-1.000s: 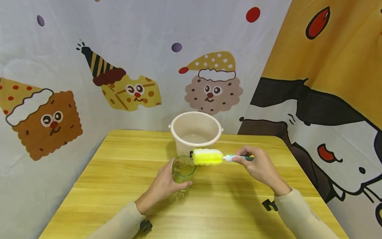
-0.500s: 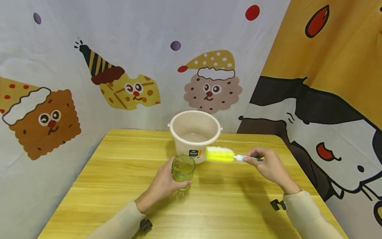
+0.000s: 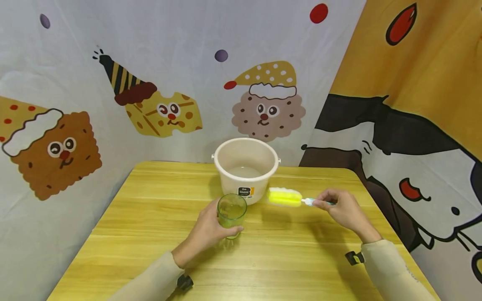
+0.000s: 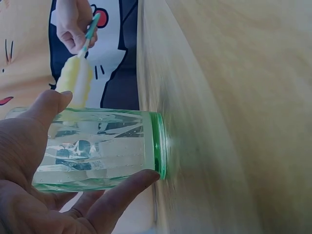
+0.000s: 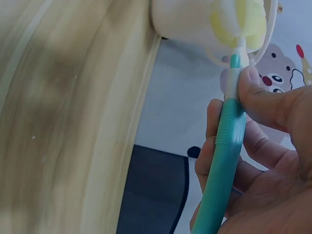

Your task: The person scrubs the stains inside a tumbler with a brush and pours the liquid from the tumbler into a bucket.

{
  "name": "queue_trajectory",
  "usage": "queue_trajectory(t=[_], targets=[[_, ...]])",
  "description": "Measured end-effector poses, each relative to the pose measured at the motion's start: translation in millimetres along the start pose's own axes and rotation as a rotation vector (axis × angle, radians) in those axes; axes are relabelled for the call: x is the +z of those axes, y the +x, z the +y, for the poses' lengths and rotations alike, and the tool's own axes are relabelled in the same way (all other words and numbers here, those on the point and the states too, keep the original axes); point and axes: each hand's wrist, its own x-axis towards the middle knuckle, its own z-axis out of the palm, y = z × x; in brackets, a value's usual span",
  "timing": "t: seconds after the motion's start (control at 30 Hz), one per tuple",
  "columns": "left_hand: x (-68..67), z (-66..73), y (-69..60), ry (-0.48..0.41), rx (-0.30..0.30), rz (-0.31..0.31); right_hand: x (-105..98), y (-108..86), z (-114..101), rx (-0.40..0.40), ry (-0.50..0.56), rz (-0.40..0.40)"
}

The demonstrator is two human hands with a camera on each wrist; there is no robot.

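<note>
A greenish clear glass (image 3: 232, 213) stands upright on the table, and my left hand (image 3: 206, 230) grips it round its side. In the left wrist view water drops show on the glass (image 4: 97, 151); my thumb and fingers (image 4: 122, 195) lie on either side of it. My right hand (image 3: 344, 209) pinches the handle of a sponge bottle brush (image 3: 284, 197) above the table, its yellow and white head pointing left towards the glass but apart from it. The right wrist view shows the teal handle (image 5: 225, 141) between thumb and fingers.
Behind the glass, a cream bucket (image 3: 246, 184) with a dark label stands near the far edge of the wooden table (image 3: 150, 205). A little liquid seems to lie in its bottom. A patterned cloth (image 3: 188, 33) hangs behind the table.
My right hand has drawn the brush to the right, away from the glass rim, uncovering the bucket's label. My left hand still holds the glass in about the same place.
</note>
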Motion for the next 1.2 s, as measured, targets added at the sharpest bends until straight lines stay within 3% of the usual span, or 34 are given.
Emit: queue_trajectory(t=[0.53, 1.2], targets=[[0.3, 0.4, -0.6, 0.011, 0.014, -0.001, 3.7, 3.3, 30.4, 0.092, -0.042, -0.044], [1.6, -2.9, 0.1, 0.029, -0.003, -0.002, 19.6, 12.2, 56.4, 0.124, -0.063, -0.070]])
